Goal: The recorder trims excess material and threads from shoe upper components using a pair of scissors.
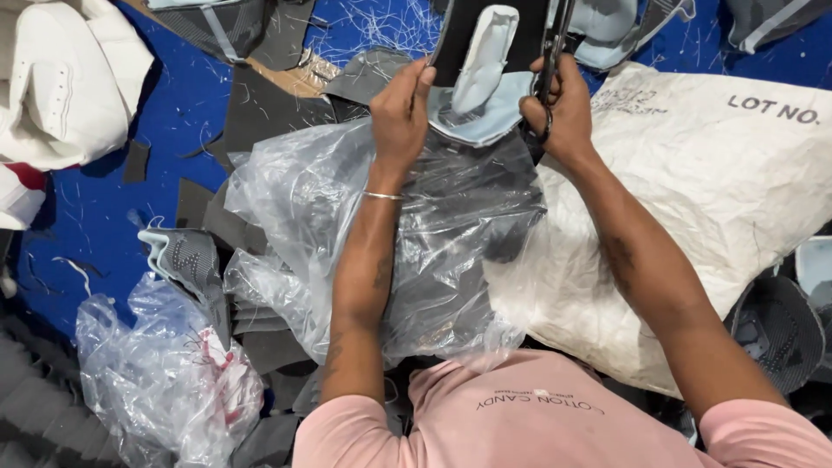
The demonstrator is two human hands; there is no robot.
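Observation:
My left hand [400,108] grips the left edge of a shoe upper piece [482,65], dark on the outside with a pale blue lining and a white padded strip. On the other side, my right hand [562,108] holds black scissors [551,52], the blades pointing up along the right edge of the piece. Both hands are raised over a clear plastic bag [416,243] that lies across my lap, with dark pieces showing through it.
A large white sack [693,199] lies to the right. Grey fabric cut pieces [260,113] and thread scraps litter the blue floor [87,208]. White padded material [61,78] sits far left; another clear bag [165,381] lies lower left beside a grey shoe upper [186,260].

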